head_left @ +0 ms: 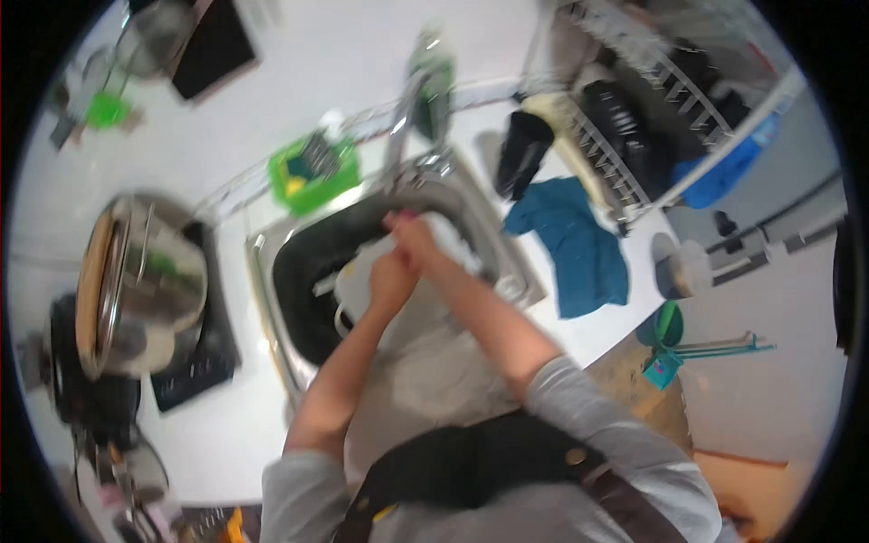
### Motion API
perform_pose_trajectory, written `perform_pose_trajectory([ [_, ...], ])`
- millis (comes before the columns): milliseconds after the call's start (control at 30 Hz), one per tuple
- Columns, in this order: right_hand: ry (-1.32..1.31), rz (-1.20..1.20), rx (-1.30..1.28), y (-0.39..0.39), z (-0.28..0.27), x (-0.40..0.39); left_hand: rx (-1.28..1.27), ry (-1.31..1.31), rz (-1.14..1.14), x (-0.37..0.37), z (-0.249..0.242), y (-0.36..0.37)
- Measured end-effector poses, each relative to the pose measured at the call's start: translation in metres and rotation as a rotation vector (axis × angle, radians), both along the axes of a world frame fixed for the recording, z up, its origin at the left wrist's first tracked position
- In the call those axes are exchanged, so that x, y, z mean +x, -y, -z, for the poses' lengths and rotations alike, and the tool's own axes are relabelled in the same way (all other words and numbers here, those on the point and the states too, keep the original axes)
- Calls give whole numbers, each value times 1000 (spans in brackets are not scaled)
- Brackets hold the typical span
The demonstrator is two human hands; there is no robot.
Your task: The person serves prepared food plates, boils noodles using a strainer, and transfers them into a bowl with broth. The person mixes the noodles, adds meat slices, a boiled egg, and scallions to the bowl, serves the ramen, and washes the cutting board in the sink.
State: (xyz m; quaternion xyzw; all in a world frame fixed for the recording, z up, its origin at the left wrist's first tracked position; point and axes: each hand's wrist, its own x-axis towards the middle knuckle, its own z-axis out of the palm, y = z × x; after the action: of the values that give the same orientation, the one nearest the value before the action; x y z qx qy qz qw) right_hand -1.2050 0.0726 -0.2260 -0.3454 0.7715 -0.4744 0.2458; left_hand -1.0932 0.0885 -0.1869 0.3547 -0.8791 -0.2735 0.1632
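My left hand (391,276) and my right hand (415,239) meet over the sink (291,271), just in front of the chrome faucet (398,136). The right hand's fingers are curled, with a small pinkish patch at their tips; whether that is a held thing I cannot make out. Blur and the right hand hide the left fingers. Beneath my hands, white dishes (358,276) lie in the dark basin, partly covered by my forearms. One seems to have a cup handle near its left side.
Behind the sink stand a green sponge holder (312,172) and a green-tinted bottle (433,90). To the right are a black tumbler (525,154), a teal cloth (570,240) and a dish rack (602,163). A large lidded pot (163,281) stands on the left.
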Motion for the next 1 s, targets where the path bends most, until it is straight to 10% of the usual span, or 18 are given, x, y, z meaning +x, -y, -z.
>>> perform_pose_trajectory([
  [33, 722, 97, -88, -7, -26, 13, 40, -92, -33, 4, -2, 1],
  [100, 1017, -173, -256, -22, -73, 21, 236, -17, -94, 19, -37, 9],
  [133, 970, -275, -226, -24, -93, 22, 106, 75, -27, 33, 2, 47],
  [167, 934, -372, -236, -36, -120, 18, 339, 42, -240, 42, -74, 33],
  [267, 439, -431, -326, -47, -131, -9, -64, -135, -280, 93, -108, 95],
  [433, 31, 7, -244, -103, -119, -70, -454, 332, -737, 142, -148, 126],
  [533, -67, 280, -278, -140, -128, -101, -505, 206, -457, 127, -123, 100],
  [600, -172, 385, -273, -164, -142, -130, 22, -20, -11, 110, -92, 86],
  [667, -204, 443, -298, -181, -144, -163, -263, 492, -111, 76, -123, -2],
  [1000, -37, 277, -200, -239, -107, -115, 154, 206, 272, 54, -86, 13],
])
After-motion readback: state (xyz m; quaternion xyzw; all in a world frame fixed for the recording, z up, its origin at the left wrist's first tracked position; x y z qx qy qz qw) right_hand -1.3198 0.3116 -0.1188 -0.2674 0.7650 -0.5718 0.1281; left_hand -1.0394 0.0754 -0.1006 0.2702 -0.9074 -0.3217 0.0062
